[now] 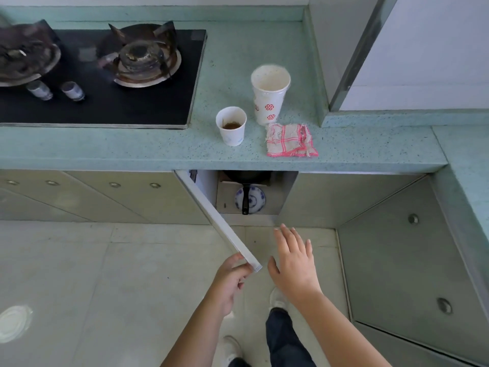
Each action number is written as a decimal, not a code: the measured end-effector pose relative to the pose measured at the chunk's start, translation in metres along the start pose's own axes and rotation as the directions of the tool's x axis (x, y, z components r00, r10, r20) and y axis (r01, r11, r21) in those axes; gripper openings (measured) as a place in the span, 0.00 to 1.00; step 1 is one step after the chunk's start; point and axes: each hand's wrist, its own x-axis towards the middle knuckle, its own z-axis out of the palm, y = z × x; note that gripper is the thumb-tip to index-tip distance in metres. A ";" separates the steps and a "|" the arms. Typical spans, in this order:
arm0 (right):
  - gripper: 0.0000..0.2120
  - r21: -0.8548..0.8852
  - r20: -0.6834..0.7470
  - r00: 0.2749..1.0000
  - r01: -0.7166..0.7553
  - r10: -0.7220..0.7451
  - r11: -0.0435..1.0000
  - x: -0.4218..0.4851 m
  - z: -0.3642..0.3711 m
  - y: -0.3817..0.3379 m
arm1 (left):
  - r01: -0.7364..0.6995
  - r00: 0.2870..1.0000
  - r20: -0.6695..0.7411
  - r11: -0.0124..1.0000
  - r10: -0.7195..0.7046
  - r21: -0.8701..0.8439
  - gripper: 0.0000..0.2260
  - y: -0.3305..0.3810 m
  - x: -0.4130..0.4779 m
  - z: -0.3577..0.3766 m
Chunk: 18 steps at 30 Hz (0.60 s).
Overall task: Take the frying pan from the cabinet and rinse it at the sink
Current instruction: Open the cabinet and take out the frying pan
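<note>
Left hand (230,282) pinching open door (219,223) edge; right hand (293,263) spread, empty, near it. Pan (247,176) inside cabinet (288,192), handle over plate (258,200).

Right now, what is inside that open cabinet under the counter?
Inside the open cabinet sits a black frying pan, its handle pointing outward over a blue-and-white plate. The counter hides most of the pan and everything further back.

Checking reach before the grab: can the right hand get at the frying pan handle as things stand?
Probably yes. The left hand holds the cabinet door swung open, and the frying pan handle points out toward the opening. The right hand is open, empty, with nothing visible between.
</note>
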 end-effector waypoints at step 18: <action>0.29 0.041 0.216 0.952 0.215 -0.218 0.976 -0.049 0.024 -0.128 | -0.191 0.892 -0.356 0.946 0.278 0.260 0.12 -0.031 -0.079 -0.158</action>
